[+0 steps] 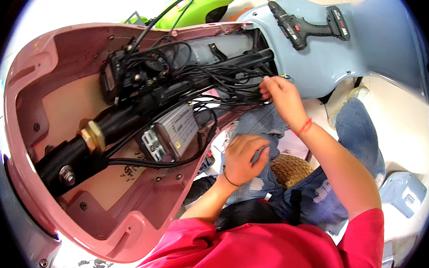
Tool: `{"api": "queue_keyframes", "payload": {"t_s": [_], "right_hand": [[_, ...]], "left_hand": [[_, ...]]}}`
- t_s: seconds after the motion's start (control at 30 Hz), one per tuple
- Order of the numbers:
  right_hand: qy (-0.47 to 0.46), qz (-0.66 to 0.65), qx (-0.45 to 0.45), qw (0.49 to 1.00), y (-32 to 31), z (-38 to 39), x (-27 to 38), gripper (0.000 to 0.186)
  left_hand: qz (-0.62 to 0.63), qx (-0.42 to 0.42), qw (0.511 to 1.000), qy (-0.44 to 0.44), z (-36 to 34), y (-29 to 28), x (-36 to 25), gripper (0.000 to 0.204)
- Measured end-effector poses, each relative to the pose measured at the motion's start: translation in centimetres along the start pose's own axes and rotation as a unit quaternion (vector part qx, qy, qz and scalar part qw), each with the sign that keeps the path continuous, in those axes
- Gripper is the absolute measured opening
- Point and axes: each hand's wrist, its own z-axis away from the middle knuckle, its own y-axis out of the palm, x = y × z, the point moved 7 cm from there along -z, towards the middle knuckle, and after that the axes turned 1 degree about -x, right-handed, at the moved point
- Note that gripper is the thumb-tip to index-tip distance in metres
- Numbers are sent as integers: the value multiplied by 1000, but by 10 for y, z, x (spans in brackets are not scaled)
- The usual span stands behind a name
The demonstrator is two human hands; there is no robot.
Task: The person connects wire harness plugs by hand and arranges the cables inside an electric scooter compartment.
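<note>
My right hand [282, 95], with a red band at its wrist, reaches the right end of a bundle of thin black cables [231, 80]. Its fingers are closed in a pinch on a cable, though the gripped part is mostly hidden. Lower and to the left, my left hand [245, 156] hangs over my jeans, back upward. Its fingers bend loosely, the thumb stands apart, and no object shows in it. The cables run inside a pink scooter body shell [147, 232], along a thick black frame tube [132, 109].
A silver finned box [176, 131] sits beside the tube, a black assembly [125, 73] behind it. On the light-blue panel [312, 67] lies a black cordless drill [301, 27]. Behind is a lime-green shell [194, 10]; a blue part [403, 193] rests at lower right.
</note>
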Motion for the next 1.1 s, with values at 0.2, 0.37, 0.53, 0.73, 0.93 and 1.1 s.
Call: {"api": "queue_keyframes", "payload": {"t_s": [0.2,0.37,0.53,0.73,0.93,1.1], "right_hand": [[187,112,-190,957,-74,-42,-93,35],[333,-131,-129,925,-36,-45,-119,46],[295,-215,-239,900,-23,-66,-101,23],[237,-223,-298,897,-60,-79,-87,11],[279,-94,-270,917,-63,-90,-112,33],[214,22,-287,934,-65,-109,-124,26]], "left_hand": [[-20,21,1000,5,-5,4,-4,22],[-25,44,999,10,-10,6,-6,22],[-22,39,999,13,-12,7,-5,21],[-16,31,999,0,-9,3,-2,21],[-20,36,999,-1,-7,3,0,20],[-20,35,999,-10,-7,3,2,19]]}}
